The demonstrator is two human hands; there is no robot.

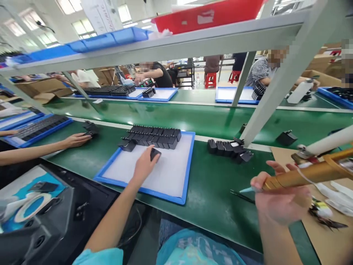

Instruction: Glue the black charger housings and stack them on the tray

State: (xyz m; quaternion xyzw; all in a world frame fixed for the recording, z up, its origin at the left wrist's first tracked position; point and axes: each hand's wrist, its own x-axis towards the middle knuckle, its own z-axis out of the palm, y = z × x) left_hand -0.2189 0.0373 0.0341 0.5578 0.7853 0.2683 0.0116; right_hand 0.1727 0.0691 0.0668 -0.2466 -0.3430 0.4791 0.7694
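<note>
My left hand (145, 165) is closed on a black plug adapter (155, 154), just above the white surface of a blue-rimmed tray (190, 162). Rows of similar black plug adapters (157, 137) stand along that tray's far side, metal pins upward. At the right, my right hand (278, 195) grips a gold-coloured cylindrical tool (298, 176), its fingers partly hidden and blurred. A pale blue tip (247, 190) shows by the thumb. Thin dark prongs (242, 197) stick out beside it; whether they are in my grip is unclear.
More adapters (228, 150) stand in a row right of the tray, near a slanting white post (275, 88). A co-worker's hand (77, 140) touches an adapter at left. Cardboard (317, 235) lies at right. An overhead shelf (193, 38) crosses the view.
</note>
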